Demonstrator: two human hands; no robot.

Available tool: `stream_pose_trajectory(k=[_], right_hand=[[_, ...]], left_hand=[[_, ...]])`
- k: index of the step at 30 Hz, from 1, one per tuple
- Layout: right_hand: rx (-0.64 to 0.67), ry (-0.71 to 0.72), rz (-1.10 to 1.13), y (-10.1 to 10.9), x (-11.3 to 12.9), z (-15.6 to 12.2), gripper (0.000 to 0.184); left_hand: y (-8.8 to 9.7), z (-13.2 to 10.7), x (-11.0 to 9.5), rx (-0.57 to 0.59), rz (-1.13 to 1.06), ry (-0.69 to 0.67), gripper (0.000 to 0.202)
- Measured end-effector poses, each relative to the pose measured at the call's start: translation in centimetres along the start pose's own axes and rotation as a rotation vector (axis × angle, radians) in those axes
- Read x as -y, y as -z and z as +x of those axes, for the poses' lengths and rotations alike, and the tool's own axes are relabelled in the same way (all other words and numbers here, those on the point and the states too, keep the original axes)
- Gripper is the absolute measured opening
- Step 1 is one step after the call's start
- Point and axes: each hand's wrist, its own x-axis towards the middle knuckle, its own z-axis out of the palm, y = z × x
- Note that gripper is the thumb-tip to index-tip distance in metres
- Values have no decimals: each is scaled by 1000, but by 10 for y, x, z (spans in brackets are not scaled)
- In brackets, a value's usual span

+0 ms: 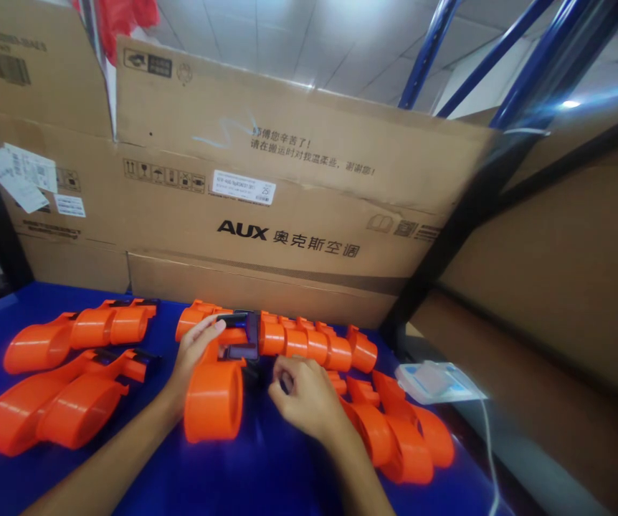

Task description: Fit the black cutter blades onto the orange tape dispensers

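The fingers of the left hand [198,351] are closed on the upper part of an orange holder [214,401], which is held up over the bench with its broad ring toward the camera; a dark rod lies by the thumb. The fingers of the right hand [309,398] are curled inward beside the holder, apart from its ring; something dark shows within the curl, but whether it is gripped I cannot tell. Just beyond the hands stands a dark boxy object [254,333].

Farther out on the blue bench [274,473], the left-hand holders [83,412] carry dark end pieces. The right rear row [295,342] and right front cluster [409,451] show none that I can make out. So the left group looks finished, the held one seems in progress, and those at right are probably left to do.
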Motion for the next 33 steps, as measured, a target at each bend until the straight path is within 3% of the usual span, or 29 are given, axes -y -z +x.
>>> stream_pose_trajectory(k=[7, 12, 18, 23, 33], right_hand=[[-250, 24, 143, 3, 0, 4, 12], [-300, 120, 247, -8, 4, 1, 45], [-472, 169, 220, -21, 4, -1, 38], [-431, 263, 194, -19, 7, -1, 37], [-329, 278, 183, -22, 5, -2, 36]], left_hand=[[-5, -10, 5, 171, 197, -118, 37], [-11, -20, 9, 276, 209, -121, 34], [-18, -29, 9, 453, 171, -41, 40], [-19, -32, 13, 413, 222, 38, 37], [-17, -30, 7, 396, 303, -14, 38]])
